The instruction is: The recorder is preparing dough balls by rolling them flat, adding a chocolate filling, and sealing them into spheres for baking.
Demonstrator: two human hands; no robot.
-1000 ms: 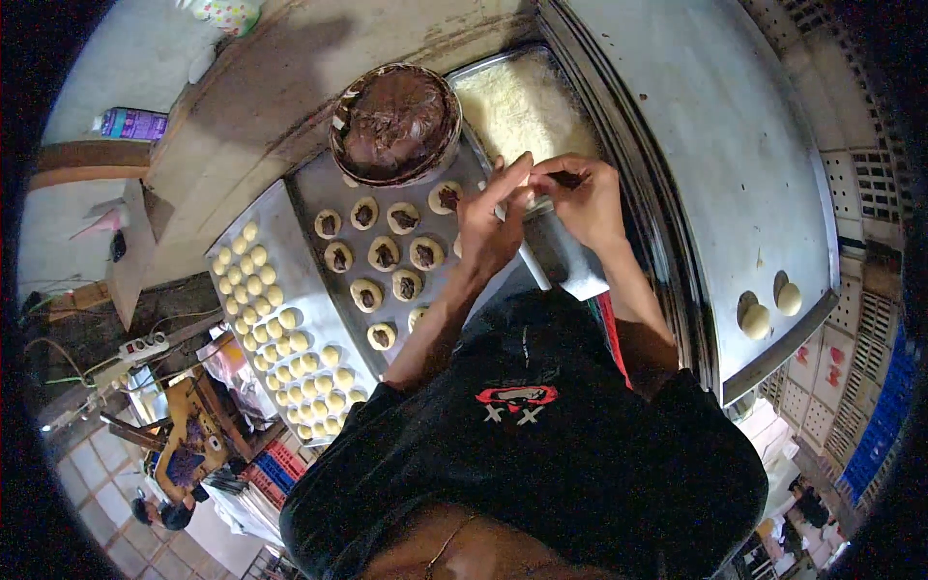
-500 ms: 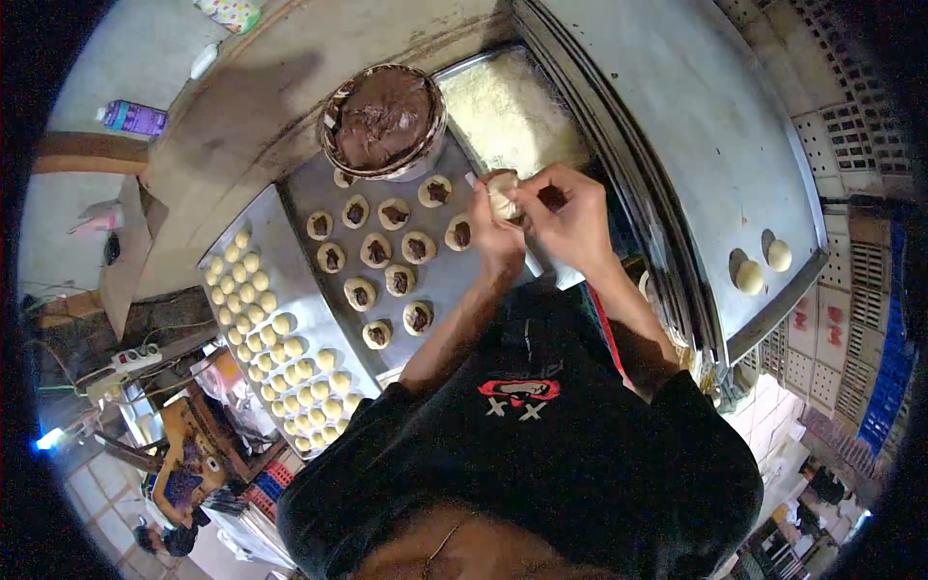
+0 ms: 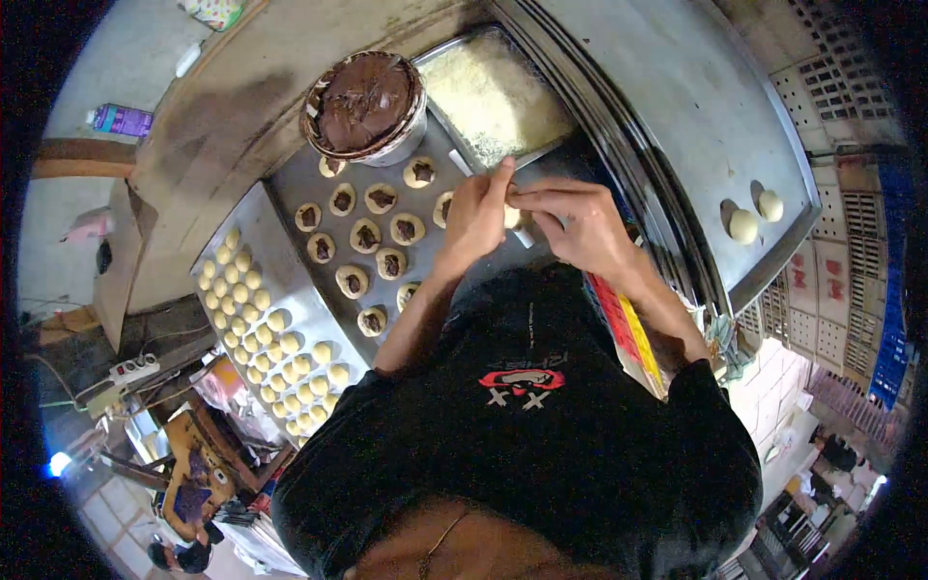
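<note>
Over the right edge of the dark metal tray (image 3: 319,169), my left hand (image 3: 478,215) is closed around a piece of pale dough (image 3: 511,217). My right hand (image 3: 580,217) meets it from the right, its thumb and fingers pinching at the dough. Most of the dough is hidden behind my fingers. Flattened dough rounds (image 3: 365,235) topped with dark brown filling lie in rows left of my hands. Beyond them stands a round tub (image 3: 398,145) full of brown chocolate-like filling (image 3: 362,101). Part of a pale flat strip (image 3: 460,162) shows beside my left hand.
A rectangular pan (image 3: 483,97) with a pale yellow crumbly layer sits beyond my hands. At left, a tray holds many smooth dough balls (image 3: 249,314). Stacked metal trays (image 3: 667,87) rise on the right, two dough balls (image 3: 743,227) on top. A person (image 3: 188,551) is at lower left.
The dough's pleated open top showed between my hands before; now my fingers cover most of it. My right hand has turned, its fingers reaching across to the left hand. The whole view has shifted slightly.
</note>
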